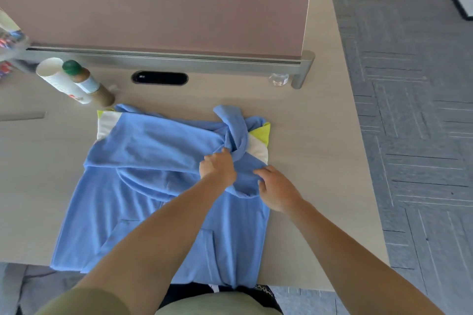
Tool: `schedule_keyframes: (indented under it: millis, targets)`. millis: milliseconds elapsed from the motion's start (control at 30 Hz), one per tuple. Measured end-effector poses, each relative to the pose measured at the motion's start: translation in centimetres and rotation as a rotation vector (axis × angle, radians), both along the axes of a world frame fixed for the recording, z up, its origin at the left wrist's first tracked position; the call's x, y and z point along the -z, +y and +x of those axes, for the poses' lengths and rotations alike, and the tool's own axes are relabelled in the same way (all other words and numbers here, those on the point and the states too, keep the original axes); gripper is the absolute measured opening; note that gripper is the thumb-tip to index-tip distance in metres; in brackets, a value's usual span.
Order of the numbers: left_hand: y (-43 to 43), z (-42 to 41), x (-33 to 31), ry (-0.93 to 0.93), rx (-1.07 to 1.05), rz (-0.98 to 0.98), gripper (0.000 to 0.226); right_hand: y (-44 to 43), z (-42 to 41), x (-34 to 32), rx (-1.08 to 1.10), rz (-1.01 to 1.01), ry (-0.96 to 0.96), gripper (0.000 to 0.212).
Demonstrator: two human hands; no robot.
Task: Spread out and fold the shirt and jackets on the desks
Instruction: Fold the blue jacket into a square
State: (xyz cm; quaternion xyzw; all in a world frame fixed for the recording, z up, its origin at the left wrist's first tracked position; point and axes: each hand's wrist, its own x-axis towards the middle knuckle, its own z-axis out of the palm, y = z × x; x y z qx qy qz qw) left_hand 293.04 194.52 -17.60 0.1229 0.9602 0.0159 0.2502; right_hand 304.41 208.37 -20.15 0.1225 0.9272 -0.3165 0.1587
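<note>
Head view: the blue jacket [158, 212] is laid flat on the desk [320, 161], its hem at the near edge and its upper part toward the pink divider [166, 18]. One sleeve is folded across the chest, while the other sleeve [231, 128] is bunched and twisted near the right shoulder, where yellow and white panels are exposed.

The twisted sleeve is gripped by the left hand [217, 166], whose fingers are curled round the cloth. A rounded fold just beside it is touched by the right hand [277, 190]; its fingers are bent, but whether the cloth is pinched or only pressed cannot be told.

The step in hand is judged to be the folding-in of the sleeves. The twist has to be undone and the sleeve laid smooth across the chest before the body can be folded.

At the far left, a paper cup [58, 79] and a green-capped bottle [84, 79] are seen close to the jacket's corner, and should not be knocked. A small glass [278, 79] is set by the divider's post.
</note>
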Motion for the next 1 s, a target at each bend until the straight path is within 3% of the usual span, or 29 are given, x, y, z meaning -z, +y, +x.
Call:
schedule_keyframes:
  millis: [133,200,300,367,433,533,600,700,867,933,1000]
  targets:
    - [-5.8,-2.2,-0.4,-0.113,-0.354,0.493,0.009,-1.4,-2.2,-0.7,-0.182,0.202,-0.074,0.05]
    - [-9.3,-2.4,-0.6,-0.223,-0.603,0.673,0.011,-2.9,-3.4,-0.9,-0.252,0.251,-0.061,0.053]
    - [-13.1,-2.1,-0.4,-0.31,-0.84,0.706,0.027,-5.3,-5.1,-0.7,-0.317,0.277,-0.04,0.056]
    - [-14.4,-2.5,-0.5,-0.432,-0.81,0.582,0.039,-6.7,-5.9,-0.4,-0.353,0.293,-0.081,0.06]
    - [-14.7,-3.5,-0.8,-0.496,-0.622,0.404,0.058,-7.6,-6.2,-0.2,-0.368,0.325,-0.127,0.067]
    - [-13.1,-5.4,-1.1,-0.204,-0.293,0.199,0.084,-8.3,-6.1,0.0,-0.331,0.352,-0.142,0.073]
    - [-10.4,-6.6,-1.5,-0.055,-0.146,0.231,0.086,-8.7,-5.4,0.4,-0.292,0.359,-0.141,0.075]
    - [-5.8,-8.4,-1.3,-0.016,-0.006,0.268,0.084,-9.1,-3.8,1.0,-0.216,0.342,-0.16,0.076]
    - [-2.4,-10.1,0.2,-0.12,-0.111,0.243,0.063,-7.8,-0.9,2.1,-0.054,0.372,-0.211,0.07]
    - [-2.2,-10.4,-0.4,-0.115,-0.196,0.388,0.044,-6.6,-0.1,2.3,-0.028,0.386,-0.253,0.068]
    - [-1.9,-10.6,-1.8,-0.083,-0.263,0.665,0.033,-5.7,0.2,2.5,-0.019,0.411,-0.27,0.067]
